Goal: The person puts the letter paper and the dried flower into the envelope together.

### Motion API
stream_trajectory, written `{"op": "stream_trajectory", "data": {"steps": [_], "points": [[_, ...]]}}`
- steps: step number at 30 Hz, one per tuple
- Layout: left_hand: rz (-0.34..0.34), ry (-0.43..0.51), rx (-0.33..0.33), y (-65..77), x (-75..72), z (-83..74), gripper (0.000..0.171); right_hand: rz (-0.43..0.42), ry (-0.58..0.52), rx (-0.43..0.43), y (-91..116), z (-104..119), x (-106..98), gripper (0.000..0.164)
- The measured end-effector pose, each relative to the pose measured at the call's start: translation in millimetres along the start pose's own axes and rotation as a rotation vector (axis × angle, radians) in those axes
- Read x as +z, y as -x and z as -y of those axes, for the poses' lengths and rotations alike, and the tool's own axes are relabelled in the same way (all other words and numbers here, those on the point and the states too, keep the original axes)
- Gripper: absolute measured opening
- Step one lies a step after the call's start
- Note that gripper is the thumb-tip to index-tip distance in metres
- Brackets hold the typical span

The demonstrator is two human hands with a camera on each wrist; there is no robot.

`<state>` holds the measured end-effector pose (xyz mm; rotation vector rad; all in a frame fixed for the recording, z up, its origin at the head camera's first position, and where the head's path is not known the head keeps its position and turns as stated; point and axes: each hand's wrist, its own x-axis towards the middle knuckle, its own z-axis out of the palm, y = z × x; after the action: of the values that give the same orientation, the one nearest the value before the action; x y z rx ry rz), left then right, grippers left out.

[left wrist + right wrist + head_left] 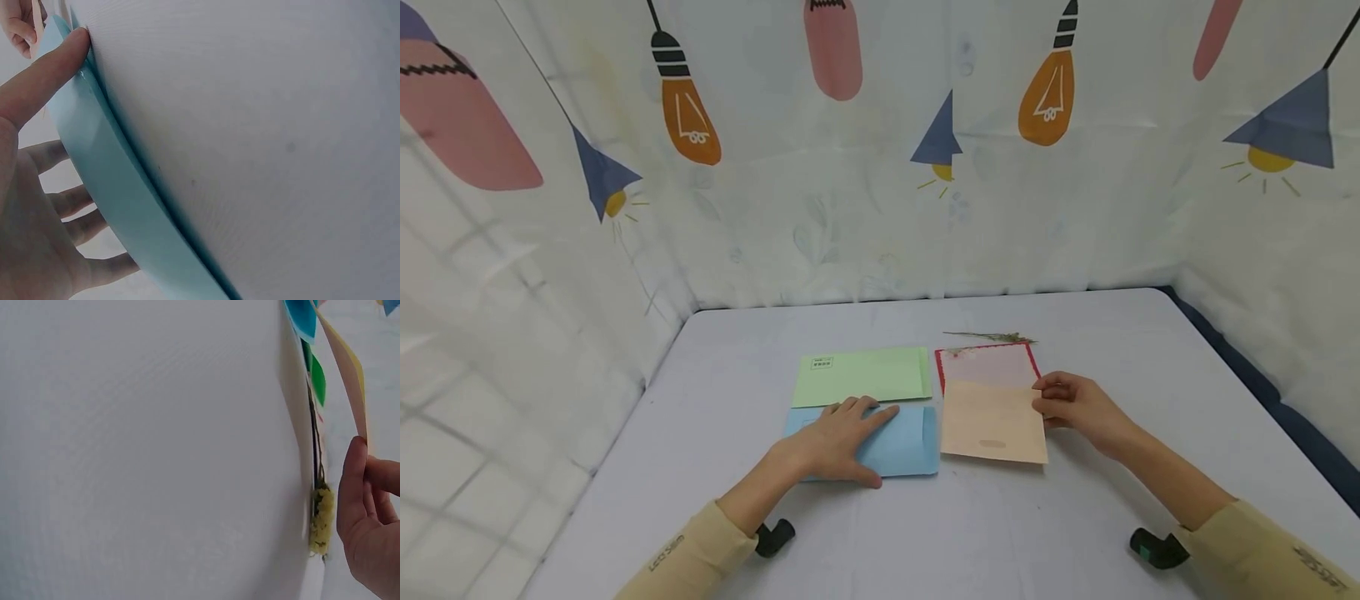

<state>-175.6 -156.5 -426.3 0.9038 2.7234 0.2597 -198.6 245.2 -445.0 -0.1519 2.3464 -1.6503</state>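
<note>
My left hand [847,442] rests with spread fingers on a light blue envelope [912,446]. In the left wrist view the thumb lies along the near edge of that envelope [119,169]. The right hand [1082,410] pinches the right edge of a peach envelope [988,423] between thumb and fingers. The right wrist view shows the peach paper [347,369] raised above the tabletop, bending slightly. Behind it, a pale card with a red border [988,365] is partly covered. A green envelope [861,377] lies just beyond the blue one.
A dried flower sprig [1011,337] lies at the far edge of the red-bordered card. Everything is on a white-covered table [730,358]. White curtains printed with lamps [865,208] enclose the back and sides. Black wrist devices [775,537] stick out by the sleeves.
</note>
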Motion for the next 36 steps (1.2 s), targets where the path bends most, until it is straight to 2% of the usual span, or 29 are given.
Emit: {"op": "stream_trajectory", "data": {"steps": [10,17,36], "points": [[-0.001,-0.011,0.004,-0.4,1.0,-0.3,0.101,0.066,-0.054,-0.043,-3,-1,15,0.034],[0.0,-0.003,-0.006,-0.2,0.2,-0.6,0.101,0.067,-0.054,-0.054,-5,1,20,0.037],[-0.01,0.001,-0.003,0.5,0.3,-1.2,0.101,0.078,-0.003,-0.078,-7,0,25,0.03]]}}
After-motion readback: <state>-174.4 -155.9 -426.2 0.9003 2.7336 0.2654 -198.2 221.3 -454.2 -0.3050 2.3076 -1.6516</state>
